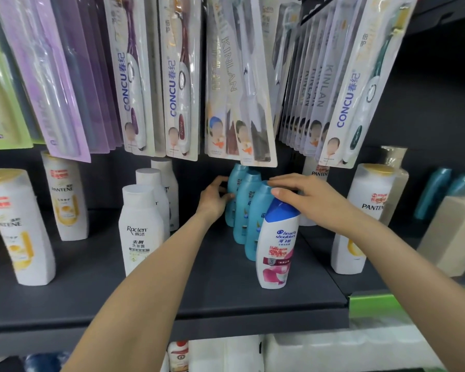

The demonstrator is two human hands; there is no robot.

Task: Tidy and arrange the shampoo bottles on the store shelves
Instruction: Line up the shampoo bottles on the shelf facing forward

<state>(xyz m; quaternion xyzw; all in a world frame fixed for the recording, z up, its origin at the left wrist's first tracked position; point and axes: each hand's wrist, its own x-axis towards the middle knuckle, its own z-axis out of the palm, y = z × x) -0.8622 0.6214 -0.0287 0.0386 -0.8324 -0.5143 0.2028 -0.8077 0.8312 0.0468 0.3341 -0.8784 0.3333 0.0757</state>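
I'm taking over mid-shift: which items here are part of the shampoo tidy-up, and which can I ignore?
In the job:
- teal bottles, row of three, left hand on the rearmost
- Head & Shoulders bottle under right hand
- Raclen bottles
- Pantene bottles

Ignore:
- hanging toothbrush packs
- lower-shelf goods
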